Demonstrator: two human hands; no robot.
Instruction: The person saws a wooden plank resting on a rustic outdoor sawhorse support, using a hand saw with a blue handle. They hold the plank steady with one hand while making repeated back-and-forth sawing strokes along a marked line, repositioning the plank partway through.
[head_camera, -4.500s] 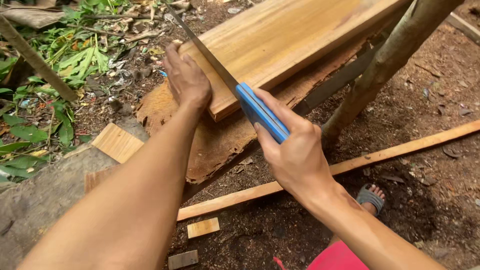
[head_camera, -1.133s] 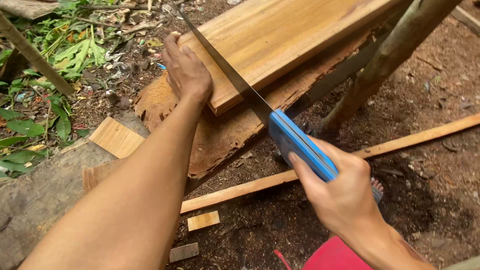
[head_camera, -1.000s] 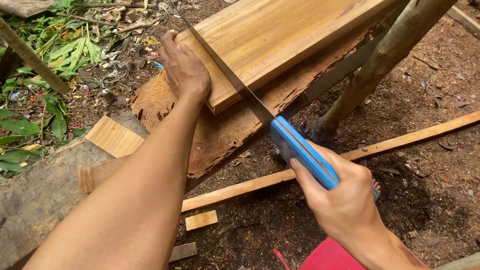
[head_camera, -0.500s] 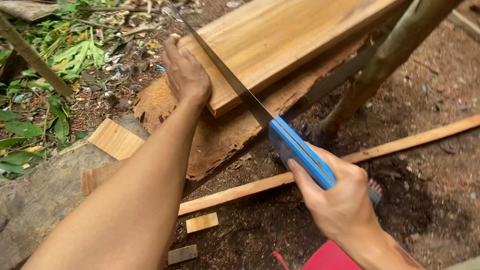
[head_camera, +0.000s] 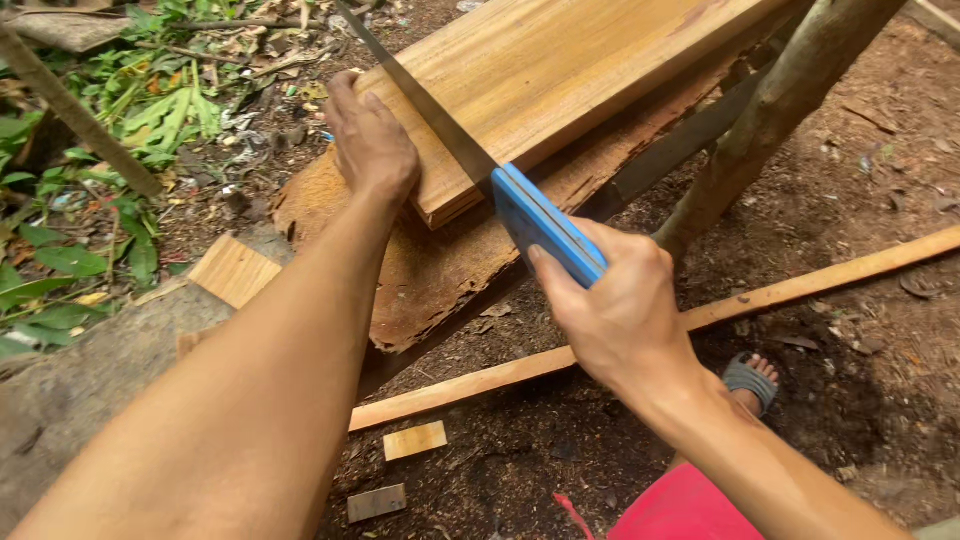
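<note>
Sawing is under way: the handsaw (head_camera: 470, 150), blade slanting across the near end of the pale plank (head_camera: 560, 80), sits in its cut. The right hand (head_camera: 615, 310) is wrapped tightly round the blue handle; the left hand (head_camera: 372, 145) lies flat, fingers together, pinning the plank onto the bark slab (head_camera: 420, 270). The next stroke seemingly calls for a straight push along the kerf with steady downward pressure.

— Underneath it all? Bare dirt ground (head_camera: 880, 200), dark and crumbly, strewn with sawdust.

— Lying on it? Long thin wooden strip (head_camera: 800, 288) running across. Two small offcuts (head_camera: 415, 440) just beside its near end. Pale square block (head_camera: 233, 270) by a grey stone slab (head_camera: 90, 370). Green leaves (head_camera: 160, 110) along the far left edge.
</note>
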